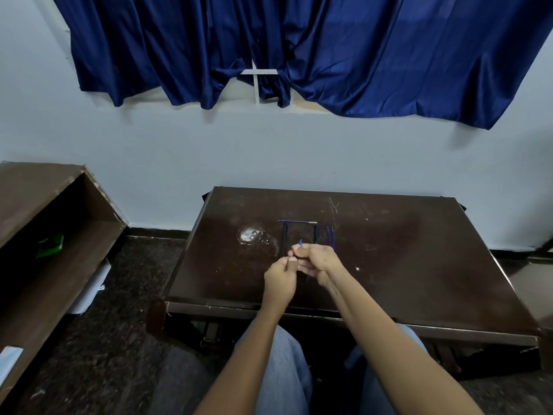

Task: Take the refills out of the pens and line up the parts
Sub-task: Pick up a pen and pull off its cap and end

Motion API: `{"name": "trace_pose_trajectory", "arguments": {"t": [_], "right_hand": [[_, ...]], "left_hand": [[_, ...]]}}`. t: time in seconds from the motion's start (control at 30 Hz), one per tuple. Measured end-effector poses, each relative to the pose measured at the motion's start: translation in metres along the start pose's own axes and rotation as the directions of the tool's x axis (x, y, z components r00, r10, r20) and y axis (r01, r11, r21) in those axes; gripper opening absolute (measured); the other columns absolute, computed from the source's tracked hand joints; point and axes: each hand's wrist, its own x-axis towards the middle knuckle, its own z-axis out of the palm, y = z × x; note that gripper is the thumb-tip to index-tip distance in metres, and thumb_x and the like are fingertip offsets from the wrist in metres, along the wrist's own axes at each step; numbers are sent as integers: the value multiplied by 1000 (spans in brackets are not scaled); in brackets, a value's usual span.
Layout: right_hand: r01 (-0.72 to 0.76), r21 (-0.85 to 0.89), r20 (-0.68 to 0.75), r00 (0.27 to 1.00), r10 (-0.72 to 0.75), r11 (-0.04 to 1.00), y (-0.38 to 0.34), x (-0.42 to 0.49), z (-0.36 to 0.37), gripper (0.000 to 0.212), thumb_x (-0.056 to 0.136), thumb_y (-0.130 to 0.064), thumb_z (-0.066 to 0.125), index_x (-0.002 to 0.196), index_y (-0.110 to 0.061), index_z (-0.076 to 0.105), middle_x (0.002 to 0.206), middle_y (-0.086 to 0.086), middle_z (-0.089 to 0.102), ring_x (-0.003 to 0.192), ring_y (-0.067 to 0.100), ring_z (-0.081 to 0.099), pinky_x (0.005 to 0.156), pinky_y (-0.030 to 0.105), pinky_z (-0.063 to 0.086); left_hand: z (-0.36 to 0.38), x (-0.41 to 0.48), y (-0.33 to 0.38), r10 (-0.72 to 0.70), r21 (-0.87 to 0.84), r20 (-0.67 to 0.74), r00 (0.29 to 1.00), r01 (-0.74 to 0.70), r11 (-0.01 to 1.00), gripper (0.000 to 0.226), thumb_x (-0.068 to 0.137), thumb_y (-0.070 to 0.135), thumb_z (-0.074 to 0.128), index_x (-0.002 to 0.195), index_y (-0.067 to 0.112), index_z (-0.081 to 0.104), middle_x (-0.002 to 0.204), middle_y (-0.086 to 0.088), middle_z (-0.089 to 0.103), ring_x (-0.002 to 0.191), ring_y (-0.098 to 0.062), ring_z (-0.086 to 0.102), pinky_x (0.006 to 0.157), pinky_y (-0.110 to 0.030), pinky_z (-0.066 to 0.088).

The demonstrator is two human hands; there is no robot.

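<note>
Both hands meet over the middle of the dark wooden table (404, 265). My right hand (317, 263) is closed around a pen, whose blue tip (300, 242) sticks out above the fingers. My left hand (281, 280) pinches the same pen from the left. Behind the hands, two dark pen barrels (284, 238) (316, 233) lie pointing away from me. Two thin blue refills (330, 236) lie side by side to their right. Another blue refill (297, 221) lies crosswise beyond the barrels. Most of the held pen is hidden.
A shiny smear or clear wrapper (250, 236) sits on the table left of the pens. A brown shelf unit (54, 223) stands at the left with a green item inside. A pale wall and blue curtain (299, 49) are behind.
</note>
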Motion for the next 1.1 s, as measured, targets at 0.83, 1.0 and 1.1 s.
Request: {"name": "trace_pose_trajectory", "arguments": {"t": [0.83, 1.0, 1.1], "right_hand": [[98, 146, 199, 972, -126, 984, -17, -6, 0, 13, 91, 2, 56, 99, -5, 63, 87, 12, 68, 73, 15, 66, 53, 18, 50], [68, 108, 243, 965, -93, 992, -14, 0, -2, 15, 94, -2, 53, 107, -3, 60, 91, 12, 68, 72, 19, 59, 54, 26, 53], [94, 66, 202, 974, -106, 993, -10, 4, -1, 13, 91, 0, 57, 102, -4, 62, 84, 12, 66, 57, 13, 55, 58, 25, 51]], "left_hand": [[-9, 5, 16, -65, -325, 241, 968, 144, 935, 31, 103, 26, 36, 77, 18, 52, 63, 4, 43, 41, 0, 28, 37, -16, 22], [-9, 10, 9, -93, -311, 221, 971, 160, 937, 32, 102, 28, 36, 78, 18, 54, 62, 5, 44, 42, -1, 30, 37, -16, 24], [-8, 12, 6, -103, -288, 222, 970, 166, 943, 30, 101, 26, 37, 79, 17, 56, 63, 5, 46, 44, -2, 32, 38, -17, 25]]}}
